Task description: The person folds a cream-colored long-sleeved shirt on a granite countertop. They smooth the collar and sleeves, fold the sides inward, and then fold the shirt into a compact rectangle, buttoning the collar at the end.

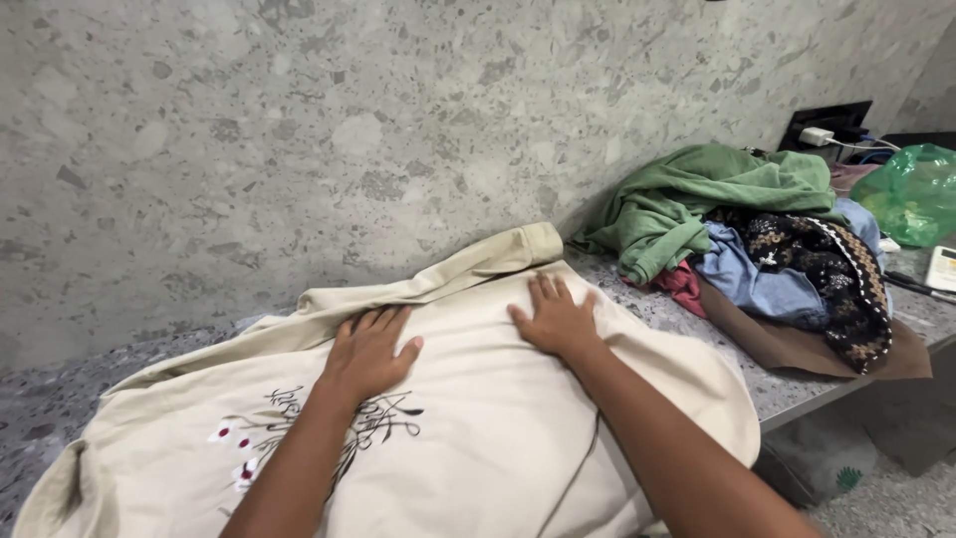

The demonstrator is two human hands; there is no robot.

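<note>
- The cream garment (478, 448), with a dark flower print, is lying spread over the speckled stone counter (60, 399), not yet folded as far as can be seen.
- The left hand (370, 351) is pressing flat on it, fingers spread, gripping nothing.
- The right hand (554, 317) is resting near the collar, palm down, fingers extended, holding nothing.
- A heap of clothes (757, 229) is waiting unsorted beside a green plastic bag (911, 191).

Green plastic bag (911, 191) far right on counter; dark screen (832, 122) behind.
</note>
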